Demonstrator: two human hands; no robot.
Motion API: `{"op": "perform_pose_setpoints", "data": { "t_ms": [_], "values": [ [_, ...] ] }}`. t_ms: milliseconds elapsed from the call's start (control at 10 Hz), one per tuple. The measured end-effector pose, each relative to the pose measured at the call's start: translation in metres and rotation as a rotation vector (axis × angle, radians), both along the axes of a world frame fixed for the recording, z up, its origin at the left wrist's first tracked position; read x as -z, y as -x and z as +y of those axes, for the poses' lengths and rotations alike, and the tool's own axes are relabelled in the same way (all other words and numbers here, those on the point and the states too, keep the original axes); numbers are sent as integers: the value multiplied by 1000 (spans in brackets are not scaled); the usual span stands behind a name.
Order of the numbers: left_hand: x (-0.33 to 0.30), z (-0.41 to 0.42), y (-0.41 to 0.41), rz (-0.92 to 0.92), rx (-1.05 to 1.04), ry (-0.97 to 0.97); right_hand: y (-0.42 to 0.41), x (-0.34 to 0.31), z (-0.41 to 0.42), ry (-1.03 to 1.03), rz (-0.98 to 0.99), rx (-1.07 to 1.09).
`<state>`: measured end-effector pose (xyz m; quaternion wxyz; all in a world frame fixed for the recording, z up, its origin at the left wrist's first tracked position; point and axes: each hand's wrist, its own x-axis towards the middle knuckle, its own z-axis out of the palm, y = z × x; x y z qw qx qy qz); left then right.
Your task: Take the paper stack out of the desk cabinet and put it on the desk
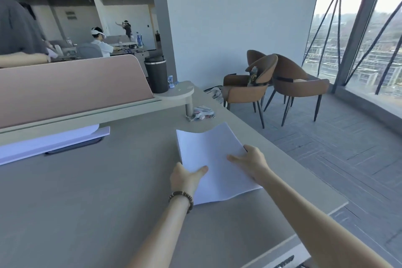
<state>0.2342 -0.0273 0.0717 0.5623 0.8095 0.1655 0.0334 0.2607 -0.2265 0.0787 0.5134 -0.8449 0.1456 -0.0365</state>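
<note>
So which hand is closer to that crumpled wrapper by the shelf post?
Right. The right hand grips the paper stack at its right edge, below the wrapper. The left hand holds the stack's left edge, lower and farther off.

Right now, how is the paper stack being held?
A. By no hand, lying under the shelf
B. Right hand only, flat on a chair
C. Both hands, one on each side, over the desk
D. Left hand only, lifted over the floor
C. The left hand grips the left edge of the paper stack and the right hand grips its right edge, with the sheets over the grey desk.
</note>
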Motion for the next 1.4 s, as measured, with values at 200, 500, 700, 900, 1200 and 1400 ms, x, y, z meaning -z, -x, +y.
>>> {"op": "perform_pose_setpoints", "data": {
  "t_ms": [200,500,700,900,1200,1400],
  "values": [
    [6,-20,-35,-59,5,-320,-44,3,-19,92,18,-3],
    [27,-39,-82,-72,4,-807,-90,10,-33,561,43,-51],
    [32,-38,-89,-54,-11,-972,-91,16,-33,741,19,-62],
    [31,-37,-88,-38,-30,-917,-87,18,-30,884,-54,-13],
    [-22,-6,-52,-267,247,-550,-43,-35,-19,775,-269,-40],
    [-157,42,75,-751,418,-96,86,-152,1,386,-854,18]
  ]
}}
